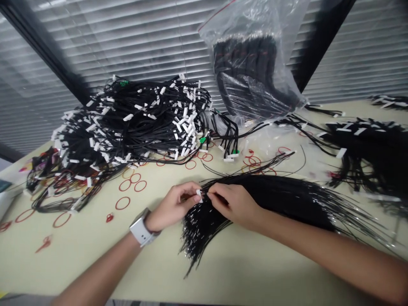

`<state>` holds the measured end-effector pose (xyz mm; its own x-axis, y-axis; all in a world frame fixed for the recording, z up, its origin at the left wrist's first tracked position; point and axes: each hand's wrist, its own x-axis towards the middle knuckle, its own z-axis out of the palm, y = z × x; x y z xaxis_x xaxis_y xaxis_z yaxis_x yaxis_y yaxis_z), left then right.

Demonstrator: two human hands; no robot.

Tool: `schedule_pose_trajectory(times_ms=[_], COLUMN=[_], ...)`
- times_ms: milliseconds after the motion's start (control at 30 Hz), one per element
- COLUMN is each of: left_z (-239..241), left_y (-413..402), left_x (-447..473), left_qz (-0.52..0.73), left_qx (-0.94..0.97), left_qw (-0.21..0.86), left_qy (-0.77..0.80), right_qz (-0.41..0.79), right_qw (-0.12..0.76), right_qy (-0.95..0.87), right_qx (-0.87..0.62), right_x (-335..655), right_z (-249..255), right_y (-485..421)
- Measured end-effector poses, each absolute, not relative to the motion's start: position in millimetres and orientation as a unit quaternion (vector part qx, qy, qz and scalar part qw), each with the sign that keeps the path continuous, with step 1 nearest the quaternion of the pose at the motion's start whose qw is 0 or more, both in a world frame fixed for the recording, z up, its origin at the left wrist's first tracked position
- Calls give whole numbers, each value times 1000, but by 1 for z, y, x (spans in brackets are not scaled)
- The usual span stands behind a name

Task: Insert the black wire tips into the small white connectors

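Observation:
My left hand (181, 199) pinches a small white connector (199, 194) between thumb and fingertips. Close on its right, my right hand (234, 203) is closed, its thumb and forefinger pressed together on what looks like the end of a thin black wire, beside the connector. Whether the wire end sits inside the connector is too small to tell. Under both hands lies a thick bundle of loose black wires (280, 195), with shiny metal tips fanned out at its left end and more at its right. A silver watch (143, 228) is on my left wrist.
A large heap of black cables with white connectors (134, 119) stands at the back left. Red rubber bands (123, 203) lie scattered on the table (153, 272). A clear plastic bag of black wires (251, 76) leans against the blinds (143, 38). More connector cables (376, 148) lie at right.

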<state>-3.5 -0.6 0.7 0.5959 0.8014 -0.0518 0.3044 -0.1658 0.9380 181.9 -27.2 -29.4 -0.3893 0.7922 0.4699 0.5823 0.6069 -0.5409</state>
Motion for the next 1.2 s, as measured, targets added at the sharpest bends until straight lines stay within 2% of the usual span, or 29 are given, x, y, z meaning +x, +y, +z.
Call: schedule_pose_trajectory(times_ms=[100,267,400,567,833,1200], left_z=[2,1,0,2,6,5], left_y=[1,5,6,7,6,7], left_x=[-2,-3,-5,-8,-10,-13], left_qz=[249,265,270,267,230,217], left_qx=[699,683,693,732,819,823], left_qw=[563,580,567,500,377,388], left_qy=[364,356,354,378,367,352], right_qz=[173,126,115,140,226,221], right_qw=[424,519,492,449,399,428], right_qy=[-781,-734,-771,-791,-755,-756], right_qx=[-424,-419,-387,-391,-469,-443], right_x=[183,185,185,183,176,176], right_z=[-26,-25,-31,-30,-20,-24], right_y=[-28,-27,-27,-27,-27,-25])
